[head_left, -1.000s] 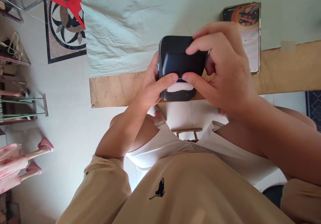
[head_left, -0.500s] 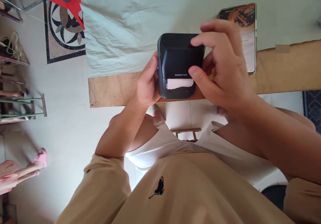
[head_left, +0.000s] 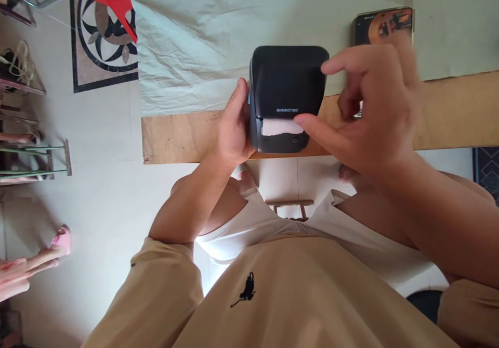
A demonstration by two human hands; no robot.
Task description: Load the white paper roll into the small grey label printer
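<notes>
A black label printer (head_left: 290, 80) with NIIMBOT lettering is held up over the table's front edge. My left hand (head_left: 234, 127) grips it from the left side, thumb along the edge and the other fingers hidden beneath. A strip of pale label paper (head_left: 280, 127) with a ragged lower edge sticks out of its front slot. My right hand (head_left: 376, 98) is at the printer's right, fingers spread. Its thumb tip overlaps the paper's right end, and its index fingertip is by the upper right side; whether either touches, I cannot tell.
A phone (head_left: 384, 24) with its screen lit lies on the pale green cloth (head_left: 195, 36), partly behind my right hand. Bare wood (head_left: 175, 134) shows along the table's front. To the left are a red chair (head_left: 122, 7) and another person's leg with a pink shoe (head_left: 62, 239).
My right hand has shifted right, its index finger moving off the printer's top face to beside its edge. The printer's lid now looks smoother and wider, its raised panel edges less visible.
</notes>
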